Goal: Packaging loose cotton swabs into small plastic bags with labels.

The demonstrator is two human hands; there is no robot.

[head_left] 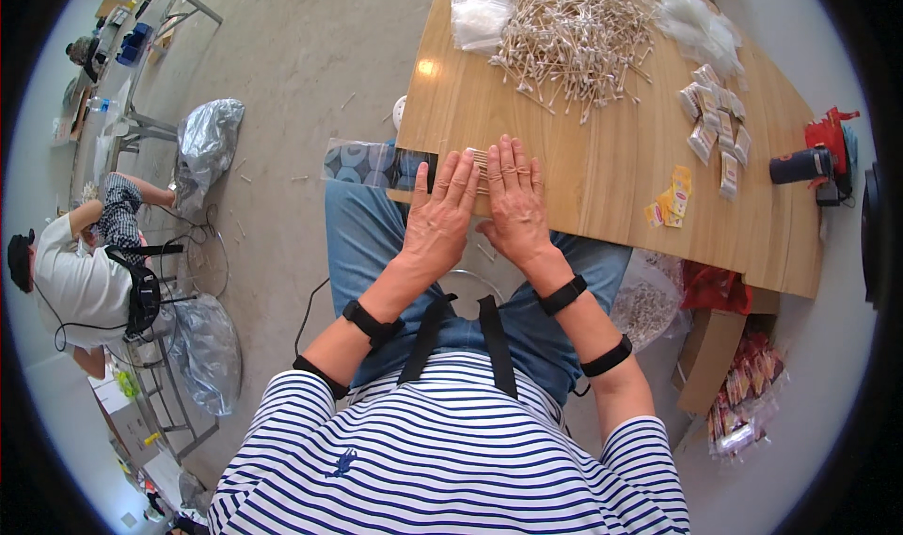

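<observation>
Nearest are the left hand [440, 215] and the right hand [515, 206], both palm down at the edge of the tabletop [611, 191]. Each hand is flat, with straight fingers, and neither closes around anything. Between them lies a small group of cotton swabs [481, 168], partly covered by the fingers; whether the hands press on it, I cannot tell.

These swabs should be very light. The thin sticks look stiff, but probably they snap if bent, and being slim, they may roll apart easily. The white tips should be soft and easy to crush or to dirty. So I think it is better to take the group across the middle of the sticks, with gentle pressure from both sides.

Farther to the right are yellow cards [673, 201], then small filled packets [715, 121]. Beyond the hands spreads a loose heap of swabs [574, 36], tangled in all directions, with clear bags [480, 15] beside it.
</observation>
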